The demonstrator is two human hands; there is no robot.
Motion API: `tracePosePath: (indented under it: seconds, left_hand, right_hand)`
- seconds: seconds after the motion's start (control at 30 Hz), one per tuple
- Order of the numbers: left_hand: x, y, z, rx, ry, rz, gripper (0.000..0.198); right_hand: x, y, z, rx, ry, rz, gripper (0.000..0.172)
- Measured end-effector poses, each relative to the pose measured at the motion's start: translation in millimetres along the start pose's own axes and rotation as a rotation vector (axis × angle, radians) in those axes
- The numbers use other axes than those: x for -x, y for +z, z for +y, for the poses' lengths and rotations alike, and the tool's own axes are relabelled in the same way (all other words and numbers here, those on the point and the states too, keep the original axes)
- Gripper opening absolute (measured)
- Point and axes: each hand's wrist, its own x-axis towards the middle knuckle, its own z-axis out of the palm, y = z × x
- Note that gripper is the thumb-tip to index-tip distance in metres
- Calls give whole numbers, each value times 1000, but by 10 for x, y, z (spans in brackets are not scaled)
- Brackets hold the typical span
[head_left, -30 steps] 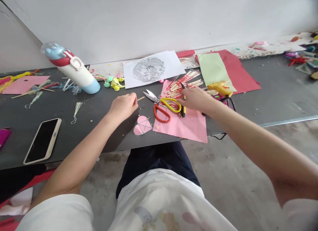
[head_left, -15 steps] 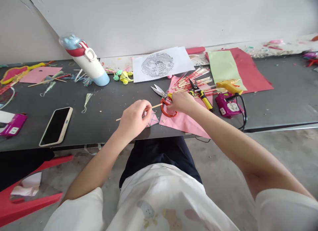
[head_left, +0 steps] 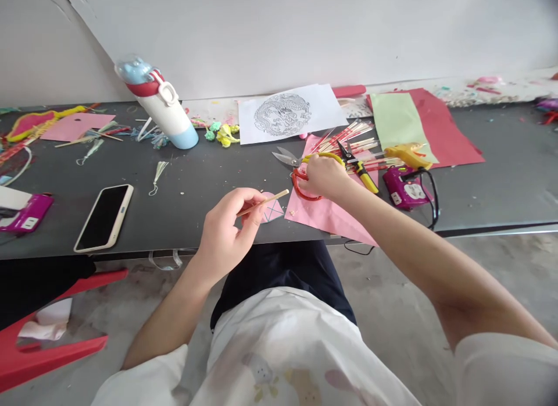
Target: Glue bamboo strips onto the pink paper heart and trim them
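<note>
My left hand [head_left: 226, 228] pinches a thin wooden stick [head_left: 267, 200] just in front of the dark table's near edge [head_left: 183, 243]. Behind the stick lies a small pink paper heart [head_left: 272, 210] with crossed sticks on it. My right hand [head_left: 323, 176] is closed round the yellow and red handles of the scissors [head_left: 291, 160], whose steel blades point left. The scissors rest on a pink paper sheet [head_left: 331, 214]. A heap of red-and-white sticks [head_left: 349, 139] lies just beyond.
Yellow-handled pliers [head_left: 360, 168], a yellow glue gun [head_left: 407, 155], a magenta power strip [head_left: 403, 188] with black cable. Dragon print [head_left: 288, 112], green and red paper [head_left: 405, 124], bottle [head_left: 159, 103], phone [head_left: 103, 217], tassels and scraps at left. Red stool [head_left: 43, 348] lower left.
My left hand drew back towards me, lifting the stick's tip up and to the right. My right hand came off the stick heap and closed round the scissors' handles. The view shifted right.
</note>
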Motion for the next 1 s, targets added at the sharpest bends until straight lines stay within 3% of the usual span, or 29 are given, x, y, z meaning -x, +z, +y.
tracePosePath:
  seconds: [0.27,0.37,0.5,0.6,0.7,0.83,1.0]
  left_hand:
    - [25,-55,35,100,-151,-64,12]
    - [13,-42,2,34,-167,-85,16]
    - [-36,19,-26,-71,-164,-99,20]
    - [-85,88,-21,-151,-160,-113,21]
    - [-117,162,-1,-200,-148,-105,21]
    - [-112,261,28,-193,-127,-76,21]
    - [-58,375,42,-153,-111,-60,23]
  right_hand:
    - [105,-165,241,-118,123,74,48]
    - [231,-147,387,-310,147,99,46]
    - [527,1,464,-741,129,-1,40]
    - [800,149,420,-1198,32,-121,43]
    - [1053,310,343,-1478,-29,-157,39]
    - [1361,539,208,-1576,-85,-133,45]
    - [1723,693,-29,-1562,-143,-172,72]
